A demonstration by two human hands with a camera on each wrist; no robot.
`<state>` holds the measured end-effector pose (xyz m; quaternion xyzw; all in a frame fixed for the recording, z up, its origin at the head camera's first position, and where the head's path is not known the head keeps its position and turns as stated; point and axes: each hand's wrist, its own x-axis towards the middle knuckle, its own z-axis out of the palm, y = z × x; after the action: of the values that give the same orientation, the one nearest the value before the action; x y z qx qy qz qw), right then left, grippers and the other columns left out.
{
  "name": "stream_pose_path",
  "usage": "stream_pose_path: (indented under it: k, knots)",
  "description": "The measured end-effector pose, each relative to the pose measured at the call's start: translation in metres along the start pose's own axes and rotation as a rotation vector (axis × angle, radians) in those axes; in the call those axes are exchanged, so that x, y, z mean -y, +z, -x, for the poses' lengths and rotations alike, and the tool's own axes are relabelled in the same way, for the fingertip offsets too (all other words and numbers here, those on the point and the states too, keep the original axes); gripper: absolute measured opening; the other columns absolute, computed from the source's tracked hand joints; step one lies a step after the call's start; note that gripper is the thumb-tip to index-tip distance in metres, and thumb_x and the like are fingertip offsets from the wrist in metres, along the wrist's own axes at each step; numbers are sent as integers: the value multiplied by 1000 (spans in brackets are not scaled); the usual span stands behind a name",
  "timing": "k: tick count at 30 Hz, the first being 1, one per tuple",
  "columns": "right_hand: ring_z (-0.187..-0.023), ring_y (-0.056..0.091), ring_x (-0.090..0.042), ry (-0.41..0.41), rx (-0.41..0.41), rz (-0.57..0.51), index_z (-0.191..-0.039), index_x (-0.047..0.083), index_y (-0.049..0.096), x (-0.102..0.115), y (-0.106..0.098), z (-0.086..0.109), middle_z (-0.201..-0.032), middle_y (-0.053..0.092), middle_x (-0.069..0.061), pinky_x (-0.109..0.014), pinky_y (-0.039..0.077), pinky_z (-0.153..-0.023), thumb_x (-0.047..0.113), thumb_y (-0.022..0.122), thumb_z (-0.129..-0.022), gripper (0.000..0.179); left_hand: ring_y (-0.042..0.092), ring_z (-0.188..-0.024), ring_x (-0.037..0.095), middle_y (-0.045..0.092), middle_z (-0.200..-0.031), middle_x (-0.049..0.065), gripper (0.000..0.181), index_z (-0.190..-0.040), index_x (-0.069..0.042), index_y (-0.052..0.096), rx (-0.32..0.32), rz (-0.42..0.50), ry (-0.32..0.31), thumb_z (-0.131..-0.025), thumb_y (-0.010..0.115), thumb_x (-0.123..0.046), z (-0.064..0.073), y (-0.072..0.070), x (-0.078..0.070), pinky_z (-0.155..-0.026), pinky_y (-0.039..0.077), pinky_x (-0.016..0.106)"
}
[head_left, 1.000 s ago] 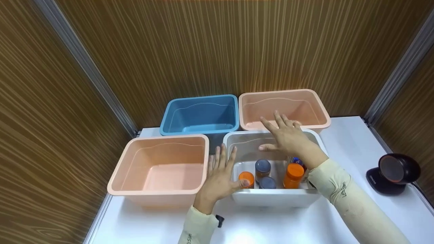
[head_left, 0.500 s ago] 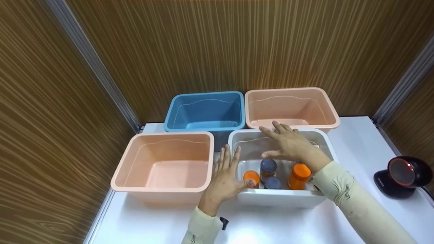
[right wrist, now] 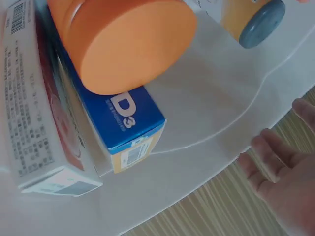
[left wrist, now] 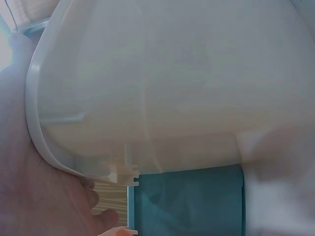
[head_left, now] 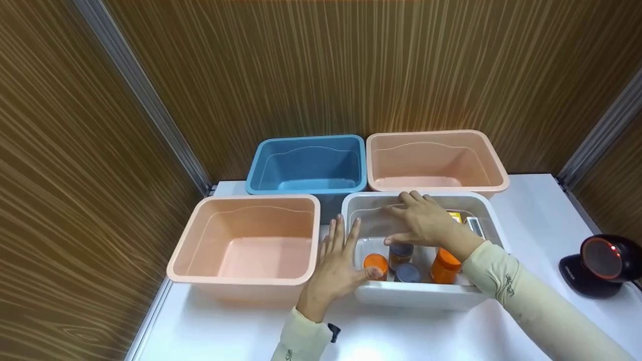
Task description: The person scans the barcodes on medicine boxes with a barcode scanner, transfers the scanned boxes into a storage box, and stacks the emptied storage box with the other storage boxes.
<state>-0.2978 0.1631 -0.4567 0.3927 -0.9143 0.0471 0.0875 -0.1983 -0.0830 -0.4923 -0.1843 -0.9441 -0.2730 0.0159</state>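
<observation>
A white bin [head_left: 421, 297] holds bottles and boxes. My left hand [head_left: 333, 271], fingers straight, lies along its left rim; the left wrist view also shows that hand [left wrist: 44, 196] against the rim. Over the bin, my right hand [head_left: 429, 220] has its fingers apart and slightly bent near the back rim, holding nothing. Below it are an orange bottle [head_left: 444, 268], a short orange-lidded bottle [head_left: 375, 263] and two grey-lidded bottles, one with a lid [head_left: 408, 273] at the front. The right wrist view shows a blue D3 box [right wrist: 123, 118] beside a white box [right wrist: 44, 113].
A peach bin [head_left: 241, 282] stands to the left. Behind are a blue bin [head_left: 306, 191] and another peach bin [head_left: 436, 189]. A black scanner-like device [head_left: 602, 260] sits on the white table [head_left: 241, 326] at right. Wood-grain panels [head_left: 321, 65] enclose the table.
My right hand has come back from over the rear peach bin and lower, toward the white bin. My left hand stays at the rim. The head view has shifted slightly.
</observation>
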Motion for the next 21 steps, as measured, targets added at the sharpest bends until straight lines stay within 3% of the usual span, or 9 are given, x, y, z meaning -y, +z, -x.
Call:
stream_pose_path:
  k: [4, 6, 8, 10, 12, 16, 21]
  knots:
    - [-97, 60, -35, -42, 69, -33, -136, 12, 66, 3, 5, -2, -117, 63, -20, -55, 53, -87, 74, 60, -85, 80, -13, -152, 35, -13, -167, 17, 122, -164, -27, -2, 1, 2, 0, -66, 22, -97, 0, 1, 0, -120, 5, 57]
    - [-86, 65, -31, -25, 169, -89, -138, 12, 64, 3, 7, -3, -103, 69, -18, -52, 56, -82, 69, 64, -86, 77, -12, -152, 36, -13, -167, 17, 122, -164, -27, -2, 1, -1, 0, -66, 24, -96, 0, 1, 0, -120, 4, 57]
    - [-76, 64, -25, 32, 289, -157, -141, 14, 62, 2, 9, -3, -88, 71, -10, -48, 58, -77, 63, 69, -86, 74, -11, -152, 36, -13, -167, 17, 122, -164, -27, 0, -2, 1, 1, -66, 24, -96, 0, 1, 0, -121, 3, 56]
    - [-73, 61, -21, 124, 406, -222, -143, 16, 60, 1, 10, -2, -75, 67, 0, -49, 57, -80, 57, 75, -85, 73, -10, -152, 36, -13, -167, 16, 123, -164, -26, 2, -3, -5, 3, -66, 23, -97, 0, 2, 0, -121, 3, 56]
    - [-78, 60, -21, 218, 495, -272, -146, 19, 57, 1, 11, -2, -77, 66, 6, -52, 55, -88, 51, 78, -85, 72, -11, -152, 35, -14, -167, 15, 123, -164, -27, 2, -2, -5, 0, -65, 22, -97, 0, 2, -1, -121, 2, 55]
    - [-86, 60, -24, 280, 566, -305, -145, 19, 58, 2, 12, -4, -92, 69, 6, -59, 51, -94, 40, 80, -85, 68, -12, -152, 33, -14, -167, 14, 123, -164, -29, 2, -1, -13, -6, -64, 20, -98, 1, 1, 0, -121, 1, 54]
    - [-79, 57, -23, 216, 587, -218, -124, 11, 69, 2, 16, -7, -88, 66, 0, -47, 55, -81, 26, 79, -84, 44, -13, -152, 33, -11, -167, 17, 123, -164, -26, 5, -10, -18, -7, -65, 22, -97, 1, 1, 1, -121, 1, 55]
